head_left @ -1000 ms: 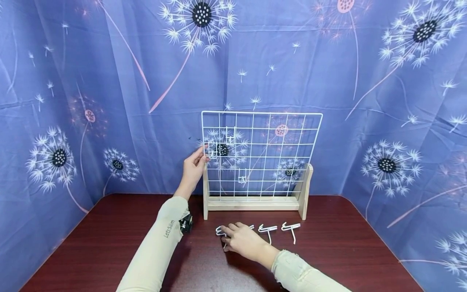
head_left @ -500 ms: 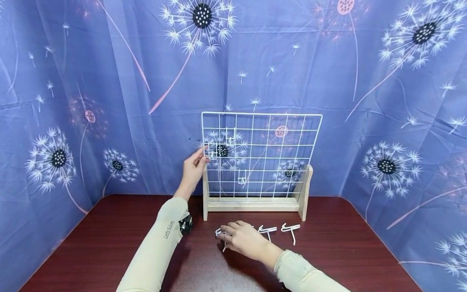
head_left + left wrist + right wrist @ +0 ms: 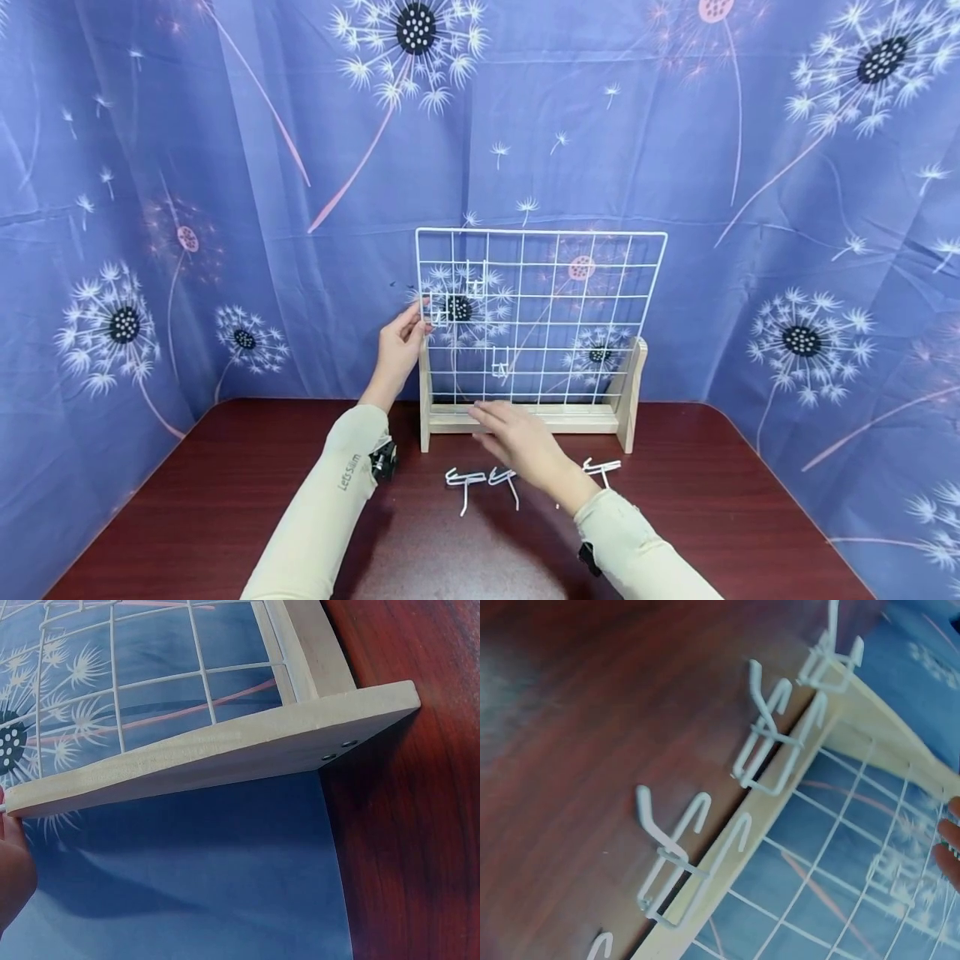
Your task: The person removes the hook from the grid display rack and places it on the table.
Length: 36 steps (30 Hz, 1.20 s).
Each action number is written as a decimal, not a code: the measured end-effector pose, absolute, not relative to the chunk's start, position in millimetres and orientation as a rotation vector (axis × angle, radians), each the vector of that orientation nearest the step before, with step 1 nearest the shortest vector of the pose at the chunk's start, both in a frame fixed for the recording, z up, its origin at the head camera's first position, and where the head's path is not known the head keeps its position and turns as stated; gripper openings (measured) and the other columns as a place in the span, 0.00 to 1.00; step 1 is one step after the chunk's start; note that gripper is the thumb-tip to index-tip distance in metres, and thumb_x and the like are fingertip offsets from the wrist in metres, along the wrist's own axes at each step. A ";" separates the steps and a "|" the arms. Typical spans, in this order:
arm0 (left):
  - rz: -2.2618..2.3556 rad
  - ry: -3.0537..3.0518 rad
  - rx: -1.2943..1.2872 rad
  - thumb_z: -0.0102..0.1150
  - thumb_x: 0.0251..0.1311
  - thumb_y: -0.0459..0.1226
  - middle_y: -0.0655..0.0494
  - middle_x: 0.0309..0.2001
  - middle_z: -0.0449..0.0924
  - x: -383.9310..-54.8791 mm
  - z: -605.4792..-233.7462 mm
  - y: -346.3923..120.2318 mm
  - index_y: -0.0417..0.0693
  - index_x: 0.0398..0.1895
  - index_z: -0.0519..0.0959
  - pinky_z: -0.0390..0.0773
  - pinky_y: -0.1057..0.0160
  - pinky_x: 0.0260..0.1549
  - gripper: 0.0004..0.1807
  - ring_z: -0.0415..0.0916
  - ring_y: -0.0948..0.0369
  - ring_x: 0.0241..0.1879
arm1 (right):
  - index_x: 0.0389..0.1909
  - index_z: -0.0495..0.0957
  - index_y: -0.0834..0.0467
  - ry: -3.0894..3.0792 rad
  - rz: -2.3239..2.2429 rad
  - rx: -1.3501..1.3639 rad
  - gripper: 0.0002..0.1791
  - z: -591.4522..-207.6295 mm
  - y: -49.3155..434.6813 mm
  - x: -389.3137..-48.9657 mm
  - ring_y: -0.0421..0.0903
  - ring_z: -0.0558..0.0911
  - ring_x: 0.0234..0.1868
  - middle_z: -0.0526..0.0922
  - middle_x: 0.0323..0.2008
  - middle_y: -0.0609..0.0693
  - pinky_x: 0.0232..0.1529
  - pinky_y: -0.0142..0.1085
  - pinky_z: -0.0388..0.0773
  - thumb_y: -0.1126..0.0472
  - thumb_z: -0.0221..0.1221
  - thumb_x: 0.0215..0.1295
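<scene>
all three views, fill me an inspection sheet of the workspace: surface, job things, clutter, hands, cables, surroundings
Surface: dark red-brown table with wood grain
Job's things: white wire grid standing in a wooden stand; three hung hooks on the grid; four loose hooks in a row before the stand
Clutter: nothing seen
Left hand: pinches the grid's left edge
Right hand: above the table, fingers extended, holding nothing visible
Cables: nothing seen
Surroundings: blue dandelion-print curtain behind and at both sides
</scene>
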State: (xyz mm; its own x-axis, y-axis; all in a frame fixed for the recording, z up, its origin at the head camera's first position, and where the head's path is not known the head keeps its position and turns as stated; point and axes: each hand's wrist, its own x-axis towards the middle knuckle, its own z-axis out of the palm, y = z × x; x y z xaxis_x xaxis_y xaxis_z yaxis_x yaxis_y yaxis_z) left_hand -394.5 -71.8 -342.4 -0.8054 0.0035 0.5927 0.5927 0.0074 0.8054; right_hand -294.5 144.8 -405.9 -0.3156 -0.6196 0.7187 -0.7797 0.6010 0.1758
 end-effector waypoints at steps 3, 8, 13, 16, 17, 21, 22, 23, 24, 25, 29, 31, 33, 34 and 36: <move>-1.855 -1.864 -0.630 0.45 0.68 0.23 0.36 0.56 0.75 -384.9 -335.0 -71.8 0.37 0.66 0.68 0.78 0.53 0.50 0.23 0.75 0.39 0.48 | 0.54 0.79 0.63 -1.974 0.387 1.033 0.26 -399.3 148.3 -301.3 0.52 0.81 0.49 0.83 0.48 0.56 0.53 0.43 0.78 0.65 0.70 0.51; -1.857 -1.885 -0.633 0.45 0.68 0.22 0.37 0.60 0.72 -376.7 -329.4 -72.0 0.34 0.67 0.66 0.77 0.51 0.52 0.24 0.74 0.38 0.49 | 0.54 0.79 0.64 -1.896 0.613 0.890 0.25 -392.6 153.2 -307.6 0.54 0.80 0.50 0.82 0.49 0.57 0.54 0.43 0.77 0.68 0.69 0.52; -1.868 -1.886 -0.613 0.45 0.68 0.22 0.37 0.58 0.74 -376.6 -328.0 -72.2 0.35 0.66 0.67 0.76 0.50 0.52 0.23 0.75 0.40 0.49 | 0.52 0.79 0.67 -1.877 0.742 0.746 0.23 -389.9 153.7 -313.3 0.58 0.80 0.50 0.82 0.49 0.61 0.55 0.48 0.76 0.69 0.69 0.52; -1.864 -1.891 -0.604 0.45 0.68 0.22 0.35 0.56 0.74 -377.1 -327.7 -72.0 0.35 0.66 0.68 0.77 0.52 0.51 0.23 0.75 0.40 0.48 | 0.52 0.79 0.68 -1.902 0.789 0.664 0.24 -392.5 151.9 -317.6 0.59 0.80 0.51 0.82 0.49 0.62 0.55 0.48 0.76 0.69 0.69 0.52; -1.863 -1.897 -0.602 0.45 0.68 0.22 0.35 0.56 0.74 -377.1 -327.8 -72.0 0.35 0.66 0.68 0.77 0.53 0.50 0.23 0.75 0.40 0.48 | 0.52 0.79 0.68 -1.913 0.807 0.635 0.24 -393.9 150.9 -318.8 0.59 0.79 0.51 0.81 0.50 0.63 0.55 0.49 0.75 0.69 0.69 0.52; -1.876 -1.902 -0.589 0.46 0.68 0.23 0.35 0.56 0.74 -376.6 -328.1 -72.5 0.36 0.66 0.68 0.77 0.52 0.50 0.23 0.75 0.40 0.49 | 0.53 0.78 0.68 -1.965 0.884 0.542 0.25 -400.1 145.3 -325.1 0.60 0.78 0.53 0.80 0.51 0.65 0.57 0.50 0.74 0.69 0.68 0.53; -1.881 -1.900 -0.588 0.46 0.68 0.23 0.35 0.56 0.74 -376.5 -328.2 -72.5 0.36 0.66 0.68 0.77 0.51 0.49 0.23 0.75 0.40 0.49 | 0.54 0.77 0.68 -1.976 0.907 0.523 0.25 -401.1 144.0 -326.2 0.60 0.78 0.54 0.79 0.52 0.65 0.58 0.50 0.73 0.68 0.68 0.54; -1.882 -1.895 -0.589 0.46 0.68 0.23 0.34 0.55 0.74 -376.6 -328.3 -72.4 0.36 0.66 0.68 0.77 0.50 0.49 0.23 0.75 0.40 0.49 | 0.55 0.77 0.68 -1.985 0.931 0.504 0.25 -401.8 142.7 -327.3 0.60 0.78 0.55 0.79 0.52 0.65 0.59 0.50 0.72 0.68 0.68 0.54; -1.883 -1.891 -0.588 0.45 0.68 0.23 0.33 0.54 0.75 -376.7 -328.3 -72.3 0.36 0.66 0.68 0.77 0.49 0.49 0.23 0.75 0.40 0.48 | 0.55 0.77 0.68 -1.990 0.952 0.486 0.25 -402.2 141.6 -328.5 0.60 0.77 0.55 0.79 0.53 0.65 0.59 0.50 0.72 0.68 0.67 0.55; -1.882 -1.889 -0.586 0.45 0.68 0.23 0.33 0.54 0.75 -376.7 -328.3 -72.1 0.36 0.66 0.68 0.77 0.49 0.49 0.23 0.75 0.40 0.48 | 0.55 0.77 0.68 -1.993 0.973 0.467 0.25 -402.4 140.5 -329.2 0.60 0.77 0.56 0.79 0.53 0.65 0.60 0.50 0.72 0.67 0.67 0.56; -1.886 -1.878 -0.600 0.45 0.68 0.22 0.31 0.52 0.75 -377.4 -328.2 -71.5 0.35 0.66 0.68 0.75 0.47 0.51 0.23 0.75 0.40 0.49 | 0.56 0.77 0.68 -1.974 1.033 0.395 0.24 -405.5 138.8 -333.6 0.59 0.78 0.55 0.79 0.54 0.63 0.58 0.48 0.74 0.68 0.67 0.56; -1.893 -1.875 -0.601 0.45 0.68 0.22 0.30 0.50 0.75 -377.6 -328.3 -71.2 0.35 0.65 0.69 0.75 0.45 0.52 0.23 0.75 0.39 0.49 | 0.55 0.77 0.67 -1.967 1.051 0.372 0.24 -408.3 138.5 -335.6 0.58 0.78 0.55 0.79 0.54 0.63 0.57 0.48 0.75 0.67 0.67 0.56; -1.903 -1.867 -0.603 0.45 0.68 0.22 0.28 0.49 0.74 -377.8 -328.5 -70.8 0.35 0.65 0.69 0.73 0.43 0.52 0.22 0.75 0.39 0.48 | 0.55 0.78 0.67 -1.967 1.063 0.361 0.23 -411.2 138.1 -337.2 0.57 0.79 0.54 0.79 0.53 0.62 0.55 0.47 0.76 0.67 0.67 0.57; -1.906 -1.864 -0.605 0.45 0.68 0.22 0.27 0.47 0.74 -377.8 -328.6 -70.5 0.35 0.65 0.69 0.73 0.42 0.52 0.22 0.74 0.38 0.48 | 0.54 0.78 0.67 -1.967 1.070 0.358 0.23 -412.6 137.8 -337.8 0.57 0.79 0.54 0.80 0.53 0.62 0.55 0.47 0.77 0.67 0.66 0.57; -1.909 -1.859 -0.607 0.44 0.68 0.22 0.26 0.47 0.74 -377.8 -329.1 -70.1 0.35 0.65 0.69 0.73 0.42 0.52 0.22 0.74 0.38 0.48 | 0.54 0.78 0.67 -1.965 1.082 0.352 0.22 -415.3 136.3 -338.3 0.57 0.79 0.53 0.80 0.53 0.62 0.53 0.47 0.78 0.67 0.66 0.58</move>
State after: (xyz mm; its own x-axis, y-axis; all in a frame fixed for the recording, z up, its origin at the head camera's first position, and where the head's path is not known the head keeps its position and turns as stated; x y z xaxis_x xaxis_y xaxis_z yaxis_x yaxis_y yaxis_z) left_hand -377.8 -70.1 -329.1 -0.8230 0.0122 0.5679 0.5673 -0.0307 0.8229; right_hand -338.3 136.3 -415.3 -0.6051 0.1438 0.7831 -0.5849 0.5871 -0.5597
